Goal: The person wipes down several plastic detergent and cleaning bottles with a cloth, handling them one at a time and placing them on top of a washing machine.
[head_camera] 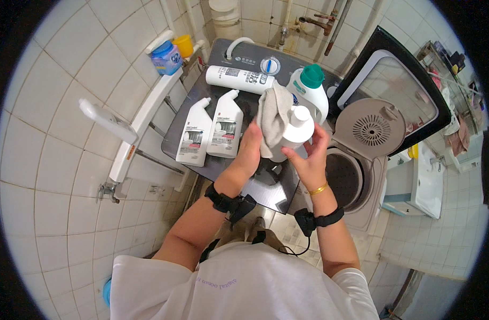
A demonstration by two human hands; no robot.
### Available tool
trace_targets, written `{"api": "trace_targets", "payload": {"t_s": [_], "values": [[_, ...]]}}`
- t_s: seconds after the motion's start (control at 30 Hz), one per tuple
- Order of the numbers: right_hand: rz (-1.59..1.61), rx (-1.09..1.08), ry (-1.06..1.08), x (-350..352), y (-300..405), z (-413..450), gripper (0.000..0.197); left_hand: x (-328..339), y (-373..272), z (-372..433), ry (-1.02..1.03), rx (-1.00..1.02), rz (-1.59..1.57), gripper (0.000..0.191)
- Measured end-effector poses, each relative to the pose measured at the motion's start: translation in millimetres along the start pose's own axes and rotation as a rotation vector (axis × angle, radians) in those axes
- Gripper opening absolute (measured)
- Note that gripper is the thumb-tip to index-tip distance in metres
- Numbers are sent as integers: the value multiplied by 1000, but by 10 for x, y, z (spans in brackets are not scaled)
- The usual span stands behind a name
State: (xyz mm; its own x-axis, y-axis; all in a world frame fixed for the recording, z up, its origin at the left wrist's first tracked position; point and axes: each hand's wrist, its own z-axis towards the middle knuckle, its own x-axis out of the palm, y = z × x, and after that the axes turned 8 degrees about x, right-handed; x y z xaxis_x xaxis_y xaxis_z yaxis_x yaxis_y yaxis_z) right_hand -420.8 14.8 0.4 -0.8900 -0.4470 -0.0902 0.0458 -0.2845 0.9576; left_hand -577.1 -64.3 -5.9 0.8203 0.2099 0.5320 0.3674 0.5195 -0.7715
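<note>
Over the dark top of a twin-tub washing machine [264, 192], both my hands are on a white capped bottle [298, 134]. My left hand [250, 150] presses a beige cloth [274, 116] to the bottle's left side; its fingers are largely hidden behind the cloth. On the right, my right hand [312, 156] grips the bottle with thumb and fingers. Two white angled-neck cleaner bottles [194, 136] [227, 128] lie side by side to the left. Behind them a white cylindrical bottle [238, 79] lies flat, and a white jug with a green cap [308, 90] is just beyond the held bottle.
The washer's right tub [344, 180] is open, its round vented inner lid [370, 127] and black-framed lid [440, 96] raised. Another white bottle [108, 122] rests on the white rail [122, 160] by the left wall. A blue-lidded container [166, 58] sits farther up. A washbasin [428, 184] is at the right.
</note>
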Motion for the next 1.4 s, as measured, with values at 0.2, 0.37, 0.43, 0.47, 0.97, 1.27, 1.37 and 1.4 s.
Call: {"api": "trace_targets", "payload": {"t_s": [0.2, 0.37, 0.43, 0.47, 0.97, 1.27, 1.37, 1.4], "values": [[-132, 87, 164, -276, 52, 112, 87, 276, -25, 166, -15, -31, 341, 69], [125, 112, 206, -334, -45, 158, 81, 5, 475, 169, -123, -235, 340, 79], [124, 98, 213, -361, -120, 142, 77, 25, 529, 104, -119, -275, 379, 80], [124, 81, 225, -373, -152, 133, 74, -24, 615, 69, -129, -288, 399, 78], [14, 187, 285, -498, -273, 37, 73, 234, 248, -59, 5, -11, 419, 57], [-116, 87, 214, -386, -288, 24, 89, -111, 653, -361, -40, -159, 441, 65], [-303, 13, 125, -293, -256, 16, 99, 81, 444, -216, -80, -123, 331, 60], [-356, 16, 92, -274, -250, 29, 104, 149, 362, -140, -81, -42, 291, 57]]}}
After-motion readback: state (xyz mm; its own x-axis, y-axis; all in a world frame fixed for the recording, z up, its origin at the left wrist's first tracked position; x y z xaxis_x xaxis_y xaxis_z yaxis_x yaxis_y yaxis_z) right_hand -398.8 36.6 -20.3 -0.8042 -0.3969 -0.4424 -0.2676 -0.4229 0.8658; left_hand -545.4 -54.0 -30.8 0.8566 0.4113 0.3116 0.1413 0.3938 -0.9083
